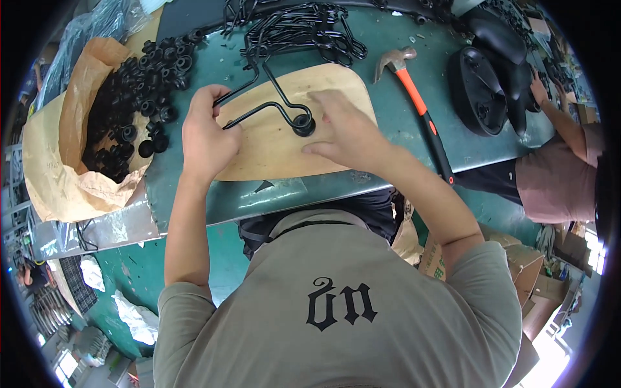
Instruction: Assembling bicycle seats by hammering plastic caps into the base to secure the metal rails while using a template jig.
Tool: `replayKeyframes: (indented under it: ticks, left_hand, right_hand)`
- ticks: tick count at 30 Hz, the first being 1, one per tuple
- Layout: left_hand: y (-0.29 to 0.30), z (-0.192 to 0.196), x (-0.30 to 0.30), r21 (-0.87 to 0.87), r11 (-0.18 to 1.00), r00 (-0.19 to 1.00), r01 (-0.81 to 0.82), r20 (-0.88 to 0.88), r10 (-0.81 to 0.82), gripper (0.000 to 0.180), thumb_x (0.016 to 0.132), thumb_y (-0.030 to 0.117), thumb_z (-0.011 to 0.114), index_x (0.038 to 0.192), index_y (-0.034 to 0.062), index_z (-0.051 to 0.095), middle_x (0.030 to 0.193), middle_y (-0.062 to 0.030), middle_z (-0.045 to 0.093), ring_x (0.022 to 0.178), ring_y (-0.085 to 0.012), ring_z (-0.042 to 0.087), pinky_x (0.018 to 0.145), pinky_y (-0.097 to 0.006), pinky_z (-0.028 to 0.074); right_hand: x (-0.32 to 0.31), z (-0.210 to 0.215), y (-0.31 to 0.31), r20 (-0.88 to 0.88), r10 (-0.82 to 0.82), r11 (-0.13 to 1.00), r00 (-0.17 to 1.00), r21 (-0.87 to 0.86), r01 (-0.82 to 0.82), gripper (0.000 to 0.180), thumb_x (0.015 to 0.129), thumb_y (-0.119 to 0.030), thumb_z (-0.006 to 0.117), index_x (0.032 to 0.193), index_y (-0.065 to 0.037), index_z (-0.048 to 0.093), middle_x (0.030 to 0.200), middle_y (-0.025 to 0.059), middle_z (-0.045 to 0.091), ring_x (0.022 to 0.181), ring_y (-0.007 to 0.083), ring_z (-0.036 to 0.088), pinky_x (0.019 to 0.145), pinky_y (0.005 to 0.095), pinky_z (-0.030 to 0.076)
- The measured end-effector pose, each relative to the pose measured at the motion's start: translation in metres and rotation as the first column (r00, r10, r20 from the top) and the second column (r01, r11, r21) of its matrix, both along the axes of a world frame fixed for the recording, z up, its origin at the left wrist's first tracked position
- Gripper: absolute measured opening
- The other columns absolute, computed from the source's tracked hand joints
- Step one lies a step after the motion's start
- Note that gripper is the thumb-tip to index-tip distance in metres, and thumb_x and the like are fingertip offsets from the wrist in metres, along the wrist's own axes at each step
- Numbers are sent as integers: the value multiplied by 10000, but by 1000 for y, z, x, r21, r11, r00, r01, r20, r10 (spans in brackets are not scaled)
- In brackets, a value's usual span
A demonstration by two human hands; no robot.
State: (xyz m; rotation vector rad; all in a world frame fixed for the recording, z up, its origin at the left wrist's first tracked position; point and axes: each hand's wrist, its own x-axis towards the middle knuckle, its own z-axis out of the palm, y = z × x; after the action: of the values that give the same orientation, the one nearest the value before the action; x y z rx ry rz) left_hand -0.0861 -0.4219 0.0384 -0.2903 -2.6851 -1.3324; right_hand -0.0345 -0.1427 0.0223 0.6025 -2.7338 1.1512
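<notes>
- Bent black wire frame [259, 107] lies on the wooden board [323, 155], long axis running left to right.
- Left hand [207, 136] grips its left end; right hand [343, 132] — fingers spread — presses the black ring [303, 124].
- Hammer [420, 110] and wire pile [304, 32] lie nearby on the counter [388, 129].

A workshop: green workbench [401, 123] strewn with a hammer [417, 103], bent black wire parts [304, 29] and rubber rings [139, 84].

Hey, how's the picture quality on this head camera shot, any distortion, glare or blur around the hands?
Head view: strong fisheye bending, so the green table edge curves and the corners go black; both hands, left hand and right hand, and the bent black wire piece look sharp; lighting is even on the wooden board; bright overexposed patches sit at the lower right rim.
</notes>
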Motion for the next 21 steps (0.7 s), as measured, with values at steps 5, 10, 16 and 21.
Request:
replayKeyframes:
  ticks: [5,10,16,21]
  left_hand:
    - [16,-24,-4,154,988,992,28,117,-47,491,730,-50,675,1211,35,632,1082,-99,667,921,-238,653,872,-356,553]
    - [35,-35,4,-81,986,988,149,-34,-152,466,704,-40,698,1158,46,641,1030,-113,638,912,-281,649,822,-390,551]
    - [48,-29,12,-290,930,963,224,-84,-258,420,700,-20,711,1107,51,633,1040,-136,635,951,-346,651,807,-434,543]
    - [56,-29,7,-103,983,987,154,-20,-157,427,695,-5,725,1107,62,630,1066,-133,642,996,-372,647,845,-458,545]
  right_hand:
    - [-2,-20,-10,-82,-1,1000,997,17,2,772,812,-138,875,1473,-31,489,1176,155,675,1019,324,654,914,411,562]
    - [27,2,12,167,-34,996,985,-73,46,770,793,-66,848,1472,-33,484,1144,168,717,1056,382,681,935,464,557]
    - [42,-8,27,43,13,998,999,-64,-10,811,805,-20,838,1507,-43,434,1169,171,709,1017,363,702,877,438,580]
    - [47,-6,31,150,-16,996,989,-86,29,872,808,-12,837,1552,-64,386,1157,177,702,1021,355,704,854,430,578]
